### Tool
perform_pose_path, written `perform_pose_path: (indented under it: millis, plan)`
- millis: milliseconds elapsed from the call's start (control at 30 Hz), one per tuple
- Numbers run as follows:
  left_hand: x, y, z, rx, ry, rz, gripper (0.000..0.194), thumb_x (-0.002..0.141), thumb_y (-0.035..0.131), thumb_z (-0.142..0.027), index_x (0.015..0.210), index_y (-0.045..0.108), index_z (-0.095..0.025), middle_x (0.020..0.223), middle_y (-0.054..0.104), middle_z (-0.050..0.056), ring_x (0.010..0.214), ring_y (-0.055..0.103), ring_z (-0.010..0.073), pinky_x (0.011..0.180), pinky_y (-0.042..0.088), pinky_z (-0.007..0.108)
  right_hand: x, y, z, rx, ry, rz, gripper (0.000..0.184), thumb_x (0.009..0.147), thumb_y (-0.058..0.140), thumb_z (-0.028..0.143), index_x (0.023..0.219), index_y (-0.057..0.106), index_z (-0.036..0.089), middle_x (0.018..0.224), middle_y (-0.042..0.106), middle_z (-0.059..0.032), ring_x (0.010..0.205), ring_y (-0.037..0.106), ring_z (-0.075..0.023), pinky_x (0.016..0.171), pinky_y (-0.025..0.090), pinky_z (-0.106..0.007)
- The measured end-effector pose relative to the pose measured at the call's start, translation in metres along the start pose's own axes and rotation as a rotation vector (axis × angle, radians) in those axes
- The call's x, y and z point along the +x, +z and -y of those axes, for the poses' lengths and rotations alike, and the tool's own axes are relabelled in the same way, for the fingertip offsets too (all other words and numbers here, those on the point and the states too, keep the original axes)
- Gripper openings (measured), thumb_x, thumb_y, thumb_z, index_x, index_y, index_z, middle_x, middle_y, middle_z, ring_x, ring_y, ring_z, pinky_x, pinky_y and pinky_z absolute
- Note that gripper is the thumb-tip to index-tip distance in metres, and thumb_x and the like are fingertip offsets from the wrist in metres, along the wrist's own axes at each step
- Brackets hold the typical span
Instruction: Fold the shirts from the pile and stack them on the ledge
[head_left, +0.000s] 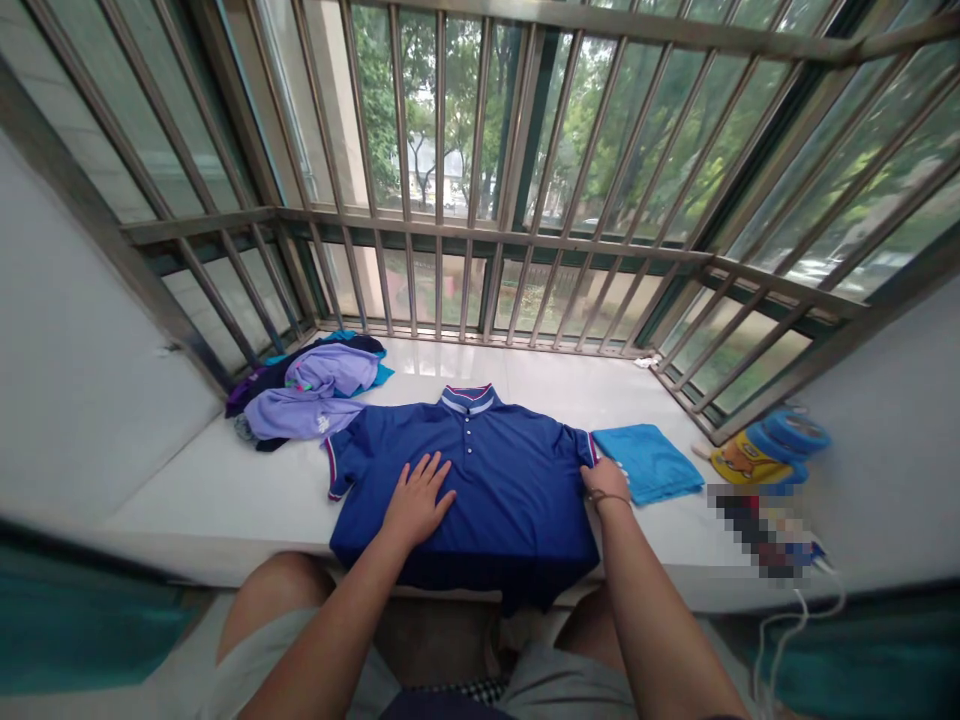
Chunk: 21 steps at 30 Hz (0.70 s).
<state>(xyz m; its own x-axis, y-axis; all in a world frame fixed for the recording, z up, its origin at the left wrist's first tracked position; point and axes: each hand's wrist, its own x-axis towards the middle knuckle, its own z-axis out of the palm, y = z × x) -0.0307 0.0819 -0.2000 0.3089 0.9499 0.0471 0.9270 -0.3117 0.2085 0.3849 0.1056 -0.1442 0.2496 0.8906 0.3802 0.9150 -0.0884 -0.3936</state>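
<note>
A navy polo shirt [495,480] lies spread on the white sill, its striped collar toward the window and its lower part hanging over the front edge. My left hand [420,500] rests flat on the shirt's front, fingers stretched out. At the sleeve on the right, my right hand [606,480] has its fingers closed on the shirt's edge near the striped cuff. Just beyond that hand is a folded blue cloth [651,463].
A heap of lavender and dark clothes [315,385] lies at the back left. To the right stand a blue and yellow jar-like container [772,450] and a blurred-out object with white cables [802,610]. Metal bars [480,235] fence the window behind the sill [225,500].
</note>
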Motion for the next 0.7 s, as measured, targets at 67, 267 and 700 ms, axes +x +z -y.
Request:
perform_pose_path:
  millis: [67, 267, 700]
  plan:
    - [0.0, 0.001, 0.0, -0.007, 0.0, -0.003, 0.063, 0.108, 0.041, -0.054, 0.168, 0.042, -0.033, 0.179, 0.032, 0.003, 0.166, 0.028, 0.0303, 0.135, 0.023, 0.06, 0.0, -0.005, -0.002, 0.008, 0.05, -0.006, 0.04, 0.097, 0.055, 0.033, 0.058, 0.057, 0.026, 0.052, 0.055, -0.0022, 0.048, 0.053, -0.0195, 0.059, 0.041, -0.037]
    - [0.0, 0.002, 0.0, -0.017, 0.008, -0.01, 0.064, 0.108, 0.041, -0.053, 0.168, 0.043, -0.031, 0.179, 0.032, 0.004, 0.166, 0.028, 0.03, 0.135, 0.021, 0.06, -0.004, -0.014, 0.015, 0.015, 0.177, -0.066, 0.04, 0.104, 0.034, 0.03, 0.096, 0.072, 0.019, 0.068, 0.068, -0.0093, 0.058, 0.062, -0.0239, 0.062, 0.046, -0.037]
    - [0.0, 0.0, 0.001, -0.005, 0.009, -0.004, 0.063, 0.109, 0.042, -0.052, 0.168, 0.043, -0.031, 0.179, 0.032, 0.004, 0.166, 0.028, 0.0301, 0.134, 0.023, 0.061, -0.093, 0.023, 0.074, -0.123, -0.335, 0.51, 0.062, 0.099, 0.064, 0.033, 0.159, 0.054, 0.023, 0.171, 0.044, -0.0148, 0.158, 0.039, -0.0369, 0.127, 0.033, -0.058]
